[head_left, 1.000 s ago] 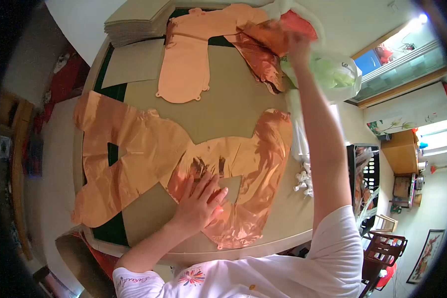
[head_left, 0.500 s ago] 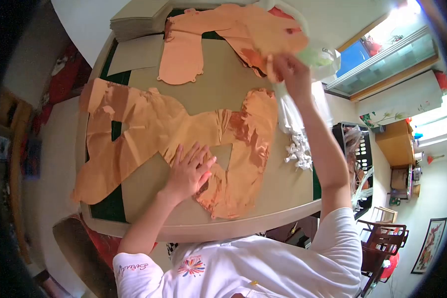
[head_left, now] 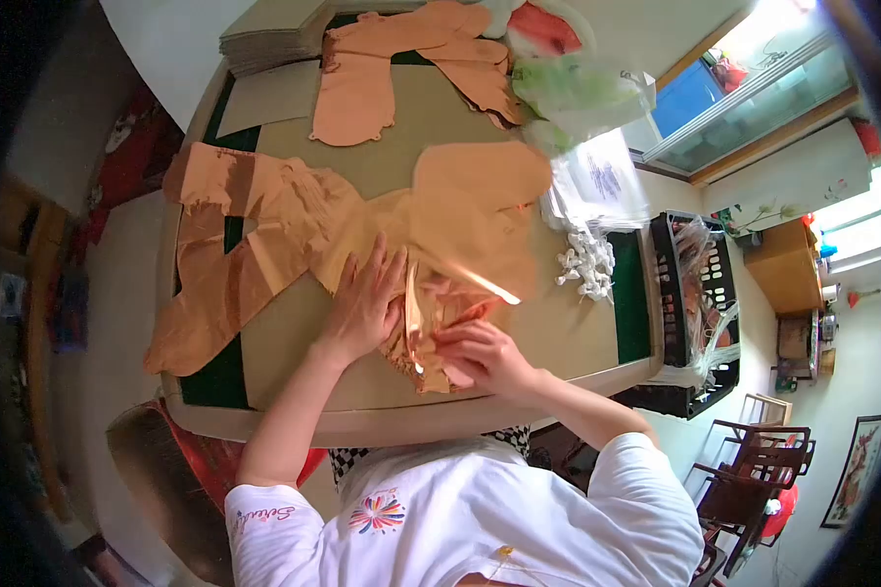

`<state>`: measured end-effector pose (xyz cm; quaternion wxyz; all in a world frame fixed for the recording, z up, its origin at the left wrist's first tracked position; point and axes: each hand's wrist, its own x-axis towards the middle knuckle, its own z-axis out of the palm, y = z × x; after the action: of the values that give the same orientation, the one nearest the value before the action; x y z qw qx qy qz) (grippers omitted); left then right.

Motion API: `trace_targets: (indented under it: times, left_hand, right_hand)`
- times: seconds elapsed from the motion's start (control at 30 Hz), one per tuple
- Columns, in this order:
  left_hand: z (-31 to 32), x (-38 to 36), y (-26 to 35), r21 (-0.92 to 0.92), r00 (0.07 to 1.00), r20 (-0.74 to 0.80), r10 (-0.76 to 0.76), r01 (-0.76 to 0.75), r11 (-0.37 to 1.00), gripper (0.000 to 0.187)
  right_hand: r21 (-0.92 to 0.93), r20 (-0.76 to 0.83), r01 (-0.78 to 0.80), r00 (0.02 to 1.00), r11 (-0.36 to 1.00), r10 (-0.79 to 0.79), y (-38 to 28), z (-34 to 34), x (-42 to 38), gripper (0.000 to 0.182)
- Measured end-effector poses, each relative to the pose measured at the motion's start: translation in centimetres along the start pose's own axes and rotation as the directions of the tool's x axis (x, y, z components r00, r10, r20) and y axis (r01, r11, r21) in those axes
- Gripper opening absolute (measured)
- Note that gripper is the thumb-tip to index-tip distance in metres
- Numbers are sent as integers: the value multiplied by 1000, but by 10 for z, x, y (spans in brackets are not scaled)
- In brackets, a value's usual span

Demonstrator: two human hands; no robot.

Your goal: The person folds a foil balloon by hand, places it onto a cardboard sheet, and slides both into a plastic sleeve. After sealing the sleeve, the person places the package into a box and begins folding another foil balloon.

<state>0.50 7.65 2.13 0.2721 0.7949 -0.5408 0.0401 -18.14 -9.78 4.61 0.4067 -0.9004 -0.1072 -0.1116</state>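
Note:
Large flat copper-coloured foil pieces with wrinkles and cut-outs lie across the middle of the table. My left hand rests on the foil near its centre, fingers spread. My right hand is to its right, low over the foil, its fingers pinched on the edge of another foil sheet. That sheet is folded over the right part of the foil below and covers much of it. More foil pieces lie at the back of the table.
Grey card sheets are stacked at the back left. Clear plastic bags and a bunch of small white items lie on the right. A black crate stands beyond the table's right edge.
My right hand has come from the back right down towards my body, bringing a foil sheet over the lying foil. My left hand has stayed on the foil, shifting slightly.

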Motion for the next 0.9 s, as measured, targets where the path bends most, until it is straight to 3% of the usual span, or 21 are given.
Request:
trace_targets:
  times: [0.07,0.17,0.23,0.33,0.6,0.9]
  left_hand:
    - [-2,1,0,35,1000,19,20,-21,999,81]
    - [-4,2,-1,44,999,37,25,-27,999,78]
    - [-3,2,-4,35,999,38,27,-29,999,75]
    - [0,4,-9,10,999,22,32,-33,999,72]
    - [2,8,-10,73,996,-87,-23,30,997,56]
    - [6,8,-13,127,998,-66,-15,23,992,52]
  right_hand:
    - [-18,76,57,996,998,-55,-10,-6,-4,21]
    - [-32,-16,16,1000,999,-16,1,-18,9,28]
    - [-279,-33,-110,994,954,105,23,-26,24,37]
    - [-476,-84,-100,994,874,69,55,-24,50,42]
    - [-561,-150,-188,981,807,124,60,-11,53,44]
    - [-564,-170,-197,978,802,120,61,-4,52,45]
